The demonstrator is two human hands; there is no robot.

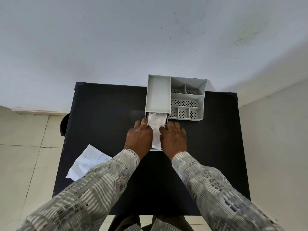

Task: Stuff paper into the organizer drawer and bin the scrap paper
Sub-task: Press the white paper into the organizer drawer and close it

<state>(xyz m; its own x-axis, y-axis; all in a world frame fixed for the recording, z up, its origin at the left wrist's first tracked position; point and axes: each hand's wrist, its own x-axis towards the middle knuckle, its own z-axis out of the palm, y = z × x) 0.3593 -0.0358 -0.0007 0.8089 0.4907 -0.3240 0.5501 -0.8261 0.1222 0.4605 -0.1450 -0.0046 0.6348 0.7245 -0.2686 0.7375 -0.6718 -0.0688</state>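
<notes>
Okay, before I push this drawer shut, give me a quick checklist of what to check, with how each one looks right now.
1. Drawer pulled out of the organizer: ok.
2. Crumpled paper inside the drawer walls: ok as far as visible; the hands hide its sides.
3. Paper low enough to clear the organizer's opening: cannot tell.
4. Left hand and right hand pressing either side of the paper: ok.
5. Scrap sheet binned: not ok; it overhangs the table edge.
6. Bin located: cannot tell; none in view.
</notes>
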